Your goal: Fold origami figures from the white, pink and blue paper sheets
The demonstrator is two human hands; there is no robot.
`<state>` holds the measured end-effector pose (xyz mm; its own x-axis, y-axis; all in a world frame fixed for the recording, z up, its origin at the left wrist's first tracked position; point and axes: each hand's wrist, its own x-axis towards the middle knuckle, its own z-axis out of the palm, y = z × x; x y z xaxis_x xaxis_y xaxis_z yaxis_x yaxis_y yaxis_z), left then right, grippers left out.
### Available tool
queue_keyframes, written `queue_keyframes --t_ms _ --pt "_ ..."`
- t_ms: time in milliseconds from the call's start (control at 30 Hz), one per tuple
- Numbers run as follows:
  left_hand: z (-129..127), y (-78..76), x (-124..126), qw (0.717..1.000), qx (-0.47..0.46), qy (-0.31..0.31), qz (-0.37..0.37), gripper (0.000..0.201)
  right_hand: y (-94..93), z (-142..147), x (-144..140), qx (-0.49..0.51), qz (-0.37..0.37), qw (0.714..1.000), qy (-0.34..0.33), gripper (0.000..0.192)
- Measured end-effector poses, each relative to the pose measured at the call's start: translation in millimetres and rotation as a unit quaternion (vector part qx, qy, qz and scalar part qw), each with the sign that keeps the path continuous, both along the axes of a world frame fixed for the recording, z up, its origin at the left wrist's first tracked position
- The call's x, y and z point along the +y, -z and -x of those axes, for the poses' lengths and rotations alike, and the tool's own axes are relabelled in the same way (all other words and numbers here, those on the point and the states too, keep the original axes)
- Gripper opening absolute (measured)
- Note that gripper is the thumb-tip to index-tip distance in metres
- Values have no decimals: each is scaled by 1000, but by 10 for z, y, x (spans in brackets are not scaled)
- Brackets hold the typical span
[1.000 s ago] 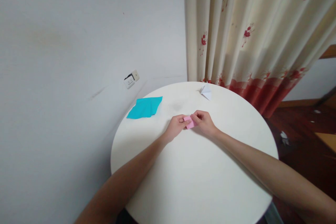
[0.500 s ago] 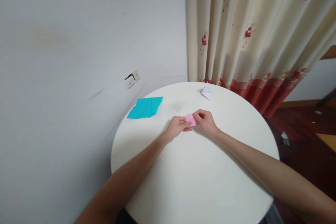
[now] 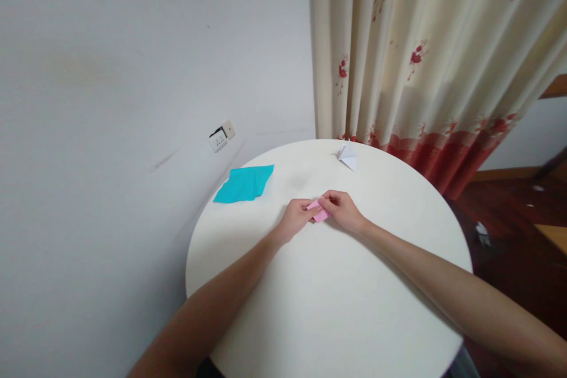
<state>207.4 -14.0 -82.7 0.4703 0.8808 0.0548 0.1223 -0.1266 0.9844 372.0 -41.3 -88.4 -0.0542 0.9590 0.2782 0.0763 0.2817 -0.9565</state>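
Near the middle of the round white table (image 3: 336, 313) we pinch a small pink folded paper (image 3: 318, 211) between both hands. Our left hand (image 3: 296, 220) grips its 9 o'clock edge with fingers curled narrow; our right hand (image 3: 342, 211) closes on its 3 o'clock edge. A teal paper (image 3: 244, 183) lies at 10 o'clock, a white folded paper (image 3: 348, 155) at 1 o'clock by the curtain (image 3: 425, 53).

Setting: a home room. Evidence: floral curtain (image 3: 425, 53), small round white table (image 3: 336, 307), wall socket (image 3: 221, 136), dark wooden floor (image 3: 514, 236).
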Motion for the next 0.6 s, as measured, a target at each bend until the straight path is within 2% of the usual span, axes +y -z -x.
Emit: queue_keyframes --t_ms 200,367,467,600 --pt "10 -18 18 1000 -18 -11 -1 47 -13 7 -5 -19 -21 999 17 35" --pt "18 -33 20 996 28 -34 -72 54 -20 -5 -24 -54 -29 998 3 34" --pt "16 -30 40 994 15 -41 -98 42 -19 -17 -26 -66 -29 997 -3 34" --pt "15 -11 67 995 -33 -34 -85 24 -2 -25 -22 -77 -30 996 -14 33"
